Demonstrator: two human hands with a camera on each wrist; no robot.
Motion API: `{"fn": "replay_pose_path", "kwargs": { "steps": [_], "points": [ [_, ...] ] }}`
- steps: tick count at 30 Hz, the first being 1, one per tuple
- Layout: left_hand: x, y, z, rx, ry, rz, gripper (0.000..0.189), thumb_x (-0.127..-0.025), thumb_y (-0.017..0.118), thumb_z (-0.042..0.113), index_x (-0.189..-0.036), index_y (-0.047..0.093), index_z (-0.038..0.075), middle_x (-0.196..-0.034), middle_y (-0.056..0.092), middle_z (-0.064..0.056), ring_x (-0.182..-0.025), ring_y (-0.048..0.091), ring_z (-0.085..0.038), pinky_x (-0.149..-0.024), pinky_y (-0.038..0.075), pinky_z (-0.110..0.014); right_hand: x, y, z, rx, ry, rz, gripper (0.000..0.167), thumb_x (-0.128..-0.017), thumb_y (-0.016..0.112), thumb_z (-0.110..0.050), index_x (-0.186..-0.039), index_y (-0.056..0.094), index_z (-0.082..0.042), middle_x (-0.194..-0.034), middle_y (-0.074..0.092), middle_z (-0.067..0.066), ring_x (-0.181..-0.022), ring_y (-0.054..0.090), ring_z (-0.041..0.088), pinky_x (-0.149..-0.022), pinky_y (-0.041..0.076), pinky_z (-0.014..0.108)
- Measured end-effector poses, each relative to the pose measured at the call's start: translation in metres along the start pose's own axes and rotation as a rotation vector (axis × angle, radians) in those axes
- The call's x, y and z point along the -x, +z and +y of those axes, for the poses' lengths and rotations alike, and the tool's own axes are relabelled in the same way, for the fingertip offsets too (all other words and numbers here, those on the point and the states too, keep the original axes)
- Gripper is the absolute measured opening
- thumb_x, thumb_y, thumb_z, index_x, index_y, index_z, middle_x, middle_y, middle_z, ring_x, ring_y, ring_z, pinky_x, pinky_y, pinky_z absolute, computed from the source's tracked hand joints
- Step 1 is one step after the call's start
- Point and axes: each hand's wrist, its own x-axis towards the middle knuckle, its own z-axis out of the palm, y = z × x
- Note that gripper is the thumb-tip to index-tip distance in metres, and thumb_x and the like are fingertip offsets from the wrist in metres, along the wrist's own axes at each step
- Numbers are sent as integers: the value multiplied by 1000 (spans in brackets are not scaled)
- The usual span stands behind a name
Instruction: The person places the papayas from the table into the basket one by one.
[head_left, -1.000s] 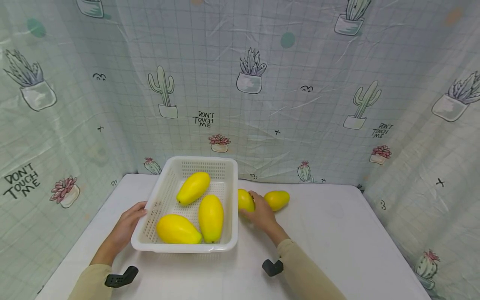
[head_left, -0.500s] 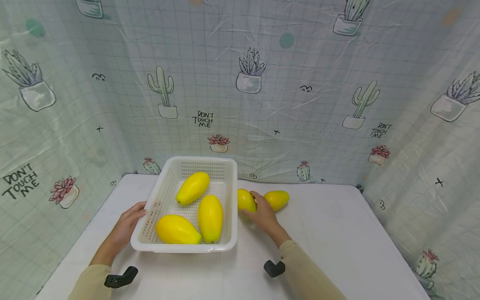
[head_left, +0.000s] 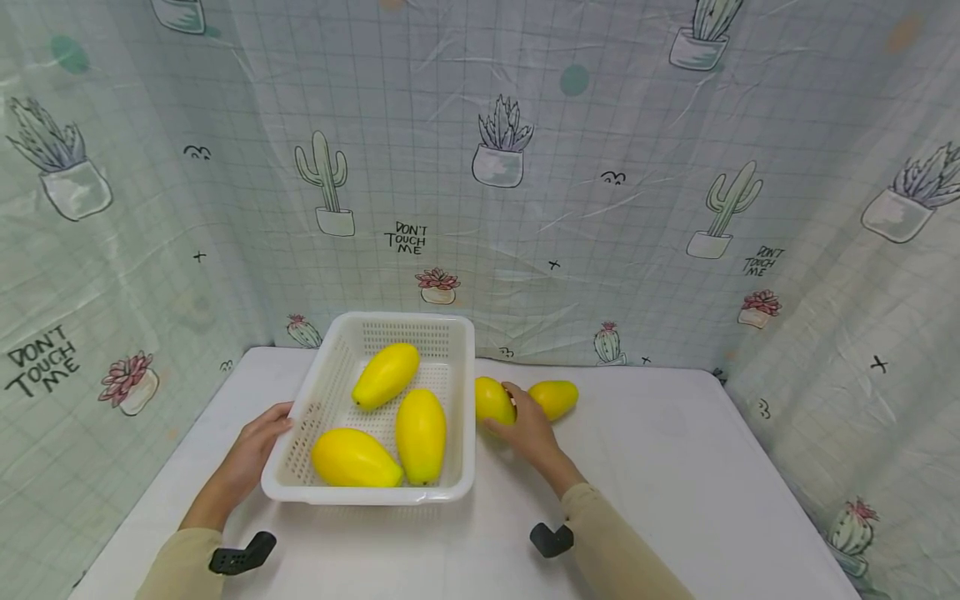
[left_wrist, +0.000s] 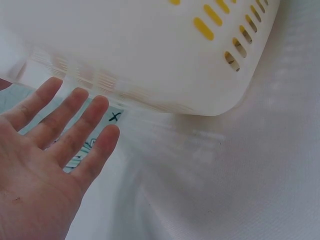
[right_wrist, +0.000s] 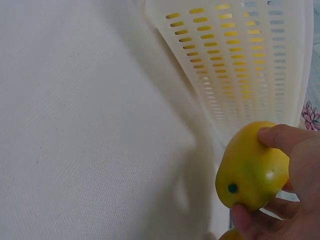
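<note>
A white plastic basket [head_left: 369,497] with slotted walls stands left of the middle of the table. In it lie three yellow mangoes, one at the back [head_left: 386,377], one at the right [head_left: 422,436] and one at the front left [head_left: 356,458]. My left hand [head_left: 251,450] rests at the basket's left side; the left wrist view shows its fingers [left_wrist: 90,120] straight and spread by the wall. Beside the basket's right wall, my right hand [head_left: 531,425] grips another mango [right_wrist: 252,165] between thumb and fingers, its dark stem spot facing the wrist camera.
One more mango [head_left: 555,400] lies on the white-covered table [head_left: 660,483] just beyond my right hand. A cactus-print curtain [head_left: 570,217] hangs behind the table and along both sides. Each wrist wears a black camera mount.
My right hand and the mango it holds have shifted very slightly to the right. The left hand, the basket and the other mangoes look the same.
</note>
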Motion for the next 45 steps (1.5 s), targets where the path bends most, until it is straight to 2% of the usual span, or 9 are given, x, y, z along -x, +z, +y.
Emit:
{"fn": "replay_pose_path", "kwargs": {
  "steps": [6, 17, 32, 45],
  "points": [
    [-1, 0, -1, 9, -2, -2, 52, -105, 32, 39, -145, 35, 5, -120, 55, 23, -104, 58, 5, -87, 49, -15, 2, -1, 1, -12, 22, 6, 74, -81, 77, -33, -144, 42, -15, -141, 52, 9, -128, 50, 28, -108, 40, 49],
    [0, -1, -2, 3, 4, 5, 52, -105, 32, 38, -144, 36, 4, -120, 56, 23, -103, 59, 3, -87, 49, -14, 2, -4, 3, 4, -23, 27, 72, -82, 76, -32, -143, 43, -12, -139, 54, 10, -125, 52, 28, -106, 42, 49],
    [-1, -1, -4, 11, 5, -4, 53, -104, 33, 39, -144, 34, 5, -120, 57, 21, -103, 60, 2, -86, 51, -17, 4, -8, 3, 18, -34, 65, 74, -83, 74, -34, -145, 40, -13, -140, 52, 11, -122, 53, 29, -103, 44, 49],
    [0, 0, -5, 20, 10, 2, 51, -105, 33, 37, -144, 35, 4, -118, 57, 22, -102, 61, 3, -85, 51, -17, 5, -12, 1, -7, -74, 161, 73, -84, 73, -35, -145, 40, -14, -136, 54, 9, -111, 55, 26, -100, 45, 46]
  ]
}}
